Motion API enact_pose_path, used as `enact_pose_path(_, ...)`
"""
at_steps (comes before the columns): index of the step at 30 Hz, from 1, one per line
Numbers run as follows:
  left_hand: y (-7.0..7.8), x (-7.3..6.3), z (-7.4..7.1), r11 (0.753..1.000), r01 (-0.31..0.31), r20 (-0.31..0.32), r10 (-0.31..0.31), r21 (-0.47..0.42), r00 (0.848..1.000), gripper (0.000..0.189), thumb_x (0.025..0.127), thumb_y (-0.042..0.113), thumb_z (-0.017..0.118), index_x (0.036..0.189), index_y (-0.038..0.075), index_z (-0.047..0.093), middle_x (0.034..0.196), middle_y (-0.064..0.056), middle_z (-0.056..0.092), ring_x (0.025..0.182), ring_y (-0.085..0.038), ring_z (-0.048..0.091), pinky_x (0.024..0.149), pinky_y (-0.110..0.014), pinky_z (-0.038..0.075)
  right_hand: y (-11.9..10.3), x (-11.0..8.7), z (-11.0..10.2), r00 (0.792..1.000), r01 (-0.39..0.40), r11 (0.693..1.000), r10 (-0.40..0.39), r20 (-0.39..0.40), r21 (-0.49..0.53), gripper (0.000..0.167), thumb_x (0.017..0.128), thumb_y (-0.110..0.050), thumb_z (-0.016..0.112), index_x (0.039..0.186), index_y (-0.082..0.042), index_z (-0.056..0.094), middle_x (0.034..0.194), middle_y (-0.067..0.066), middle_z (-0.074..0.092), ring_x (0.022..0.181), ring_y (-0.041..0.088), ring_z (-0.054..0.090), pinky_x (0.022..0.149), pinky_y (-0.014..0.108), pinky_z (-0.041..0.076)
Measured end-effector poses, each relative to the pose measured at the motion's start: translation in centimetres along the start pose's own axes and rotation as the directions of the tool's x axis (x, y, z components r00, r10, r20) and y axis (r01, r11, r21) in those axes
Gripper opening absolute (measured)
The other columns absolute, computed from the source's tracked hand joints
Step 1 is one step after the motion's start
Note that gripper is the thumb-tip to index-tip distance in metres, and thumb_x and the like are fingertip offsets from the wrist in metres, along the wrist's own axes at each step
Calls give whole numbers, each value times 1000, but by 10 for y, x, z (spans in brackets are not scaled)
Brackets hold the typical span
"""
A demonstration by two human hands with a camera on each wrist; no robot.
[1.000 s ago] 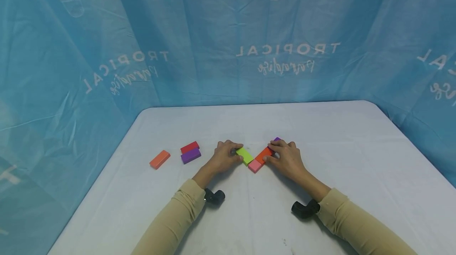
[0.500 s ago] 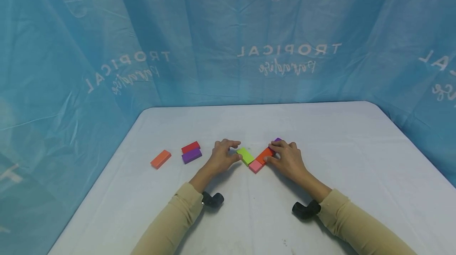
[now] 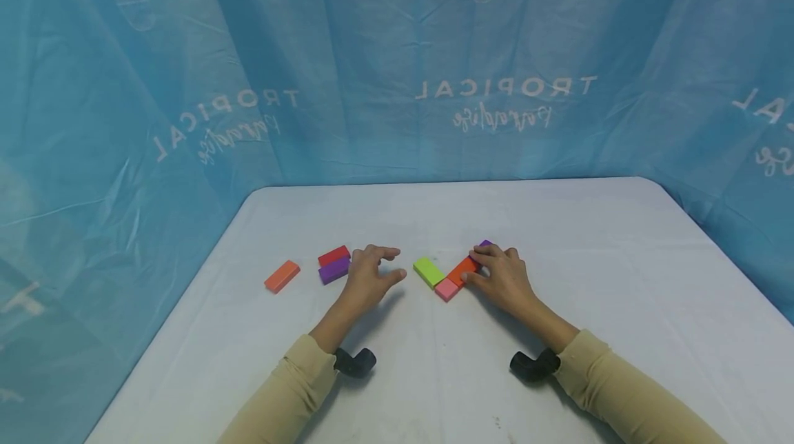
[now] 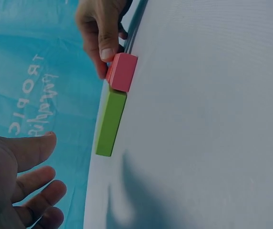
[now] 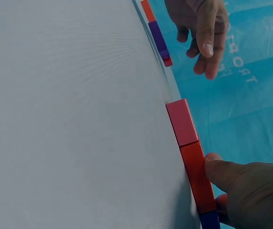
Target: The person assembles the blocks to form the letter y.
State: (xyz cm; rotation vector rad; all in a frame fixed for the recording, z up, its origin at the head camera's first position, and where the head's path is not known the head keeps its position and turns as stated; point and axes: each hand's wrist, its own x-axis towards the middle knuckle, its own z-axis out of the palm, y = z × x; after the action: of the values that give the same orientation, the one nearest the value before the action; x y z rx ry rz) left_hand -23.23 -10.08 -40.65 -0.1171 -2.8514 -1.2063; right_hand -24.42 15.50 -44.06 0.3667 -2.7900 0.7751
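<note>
My left hand (image 3: 366, 282) hovers over the table left of the lime-green block (image 3: 429, 271), thumb and fingers spread and nothing between them. That block lies at an angle, its near end against the pink block (image 3: 446, 289). From there an orange block (image 3: 459, 270) and a purple block (image 3: 486, 243) run on in a slanting row, so the pieces form a V. My right hand (image 3: 505, 282) holds the orange block, thumb (image 5: 217, 167) at its side and fingertips by the purple end. The hand partly hides the purple block.
On the left, a red block (image 3: 333, 256) lies against another purple block (image 3: 335, 270), with a coral-orange block (image 3: 282, 276) farther left. A blue printed curtain (image 3: 372, 127) rises behind the white table (image 3: 558, 216). Black wrist devices (image 3: 356, 363) sit at both cuffs.
My left hand has let go of the lime-green block and drawn back to the left, its fingers opening. My right hand stays at the orange block; the blocks keep their places.
</note>
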Motion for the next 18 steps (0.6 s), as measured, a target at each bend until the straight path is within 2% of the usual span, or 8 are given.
enact_pose_path(8,-10,-8,-19,1000,27,-44,-27,-1,999,41,83,25,70,122,18,61,118,-3,59,114,-23,45,89,-42,44,0,0,1,1000,-8,1000,8,0,-5,53,79,-33,74,125,-8,62,129,11,59,107,37,47,83,48,38)
enact_pose_path(10,-15,-9,-24,999,36,-61,-36,3,997,41,83,24,70,122,16,61,118,-5,60,113,-24,46,88,-43,44,1,0,1,1000,-10,1000,10,1,-9,53,79,-32,74,125,-8,62,129,11,59,107,37,47,83,49,38)
enact_pose_path(15,-32,-9,-37,999,37,-107,-34,20,994,42,83,24,70,122,11,61,122,-13,59,115,-31,41,93,-50,35,1,0,2,1000,-17,1000,17,2,-12,54,79,-32,74,125,-8,62,130,11,59,108,36,47,84,49,38)
enact_pose_path(18,-41,-9,-45,998,66,-118,-63,22,991,44,83,25,69,124,11,60,129,-15,54,121,-33,36,95,-54,36,1,0,3,1000,-17,1000,17,1,-12,54,79,-32,74,125,-8,61,130,11,59,108,36,47,83,48,38)
